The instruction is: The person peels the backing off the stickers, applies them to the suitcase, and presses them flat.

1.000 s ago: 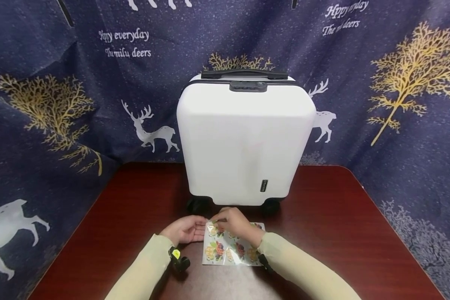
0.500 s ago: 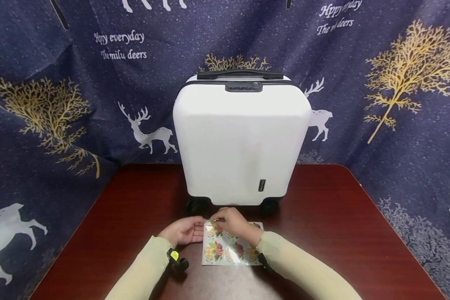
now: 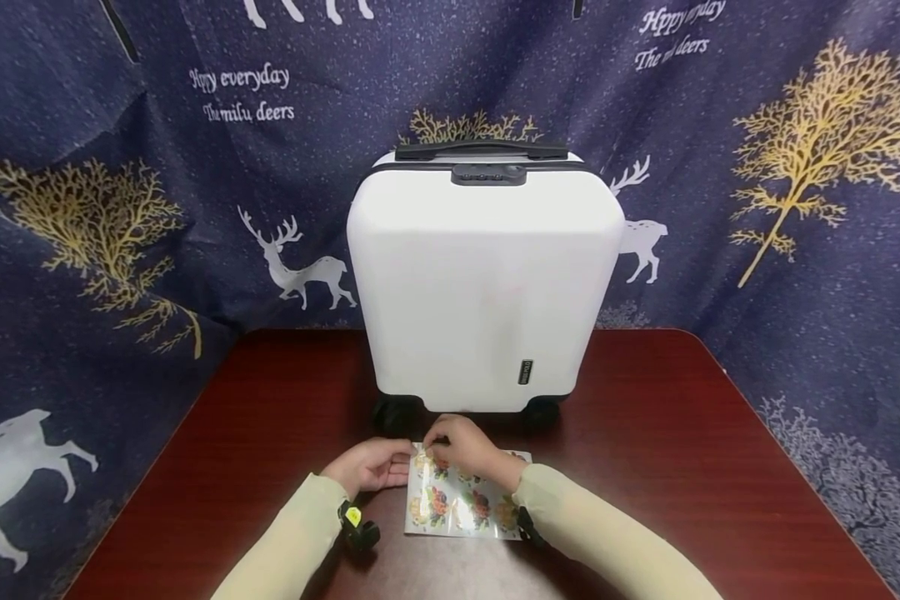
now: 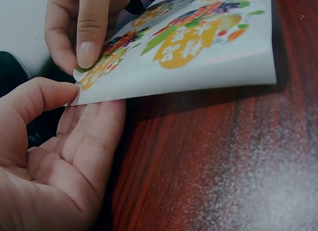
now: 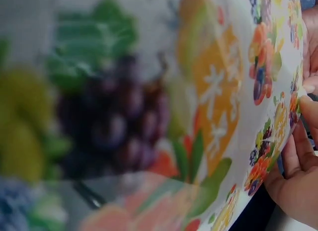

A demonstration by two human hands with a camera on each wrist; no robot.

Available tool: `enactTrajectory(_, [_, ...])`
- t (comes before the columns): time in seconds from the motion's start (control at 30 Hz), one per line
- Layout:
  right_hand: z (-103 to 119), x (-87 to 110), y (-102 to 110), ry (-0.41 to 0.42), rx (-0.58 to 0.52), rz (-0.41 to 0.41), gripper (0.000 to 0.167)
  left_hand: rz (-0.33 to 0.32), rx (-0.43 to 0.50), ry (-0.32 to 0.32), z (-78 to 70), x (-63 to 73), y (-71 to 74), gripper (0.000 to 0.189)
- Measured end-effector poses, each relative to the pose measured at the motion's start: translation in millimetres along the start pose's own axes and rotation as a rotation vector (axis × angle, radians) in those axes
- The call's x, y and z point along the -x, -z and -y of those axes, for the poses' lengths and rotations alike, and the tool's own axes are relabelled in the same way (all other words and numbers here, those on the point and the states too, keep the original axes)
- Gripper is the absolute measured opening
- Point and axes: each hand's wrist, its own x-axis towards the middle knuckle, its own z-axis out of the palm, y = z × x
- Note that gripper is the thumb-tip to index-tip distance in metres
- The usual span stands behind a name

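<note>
A glossy white sheet of fruit stickers (image 3: 450,523) lies on the table in front of a white suitcase (image 3: 487,292). My left hand (image 3: 375,465) holds its far left corner, thumb on top and fingers beneath, as the left wrist view shows. Over the same corner, my right hand (image 3: 465,448) pinches the edge of a sticker, where a small piece curls up beside the left thumb. Seen from the left wrist, the sheet (image 4: 223,74) has its near edge raised off the wood. Close up, the right wrist view is mostly filled by the printed grapes (image 5: 119,116).
The suitcase stands upright on black wheels (image 3: 397,412), just beyond both hands. Dark red wood shows on the table (image 3: 660,417) to either side. A dark blue cloth with deer and trees (image 3: 307,167) hangs behind. A black wrist camera (image 3: 360,532) sits on the left sleeve.
Both hands stay at the same corner. The sheet's near edge has shifted slightly toward me, and the right fingertips have moved a little. The head view has drifted slightly.
</note>
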Motion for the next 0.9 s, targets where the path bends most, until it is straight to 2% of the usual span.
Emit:
enactTrajectory(0.3, [0.8,-0.3,-1.8,0.015,0.02,-0.014,0.011,-0.002,-0.018,-0.017,0.4,-0.5,0.7,0.016])
enactTrajectory(0.6, [0.4,1.3,-0.5,-0.009,0.055,-0.019,0.01,-0.049,-0.024,-0.01,-2.0,1.1,-2.8,0.013])
enactTrajectory(0.9, [-2.3,1.6,1.5,0.007,0.033,-0.013,0.007,-0.034,-0.05,-0.014,0.7,-0.9,-1.7,0.017])
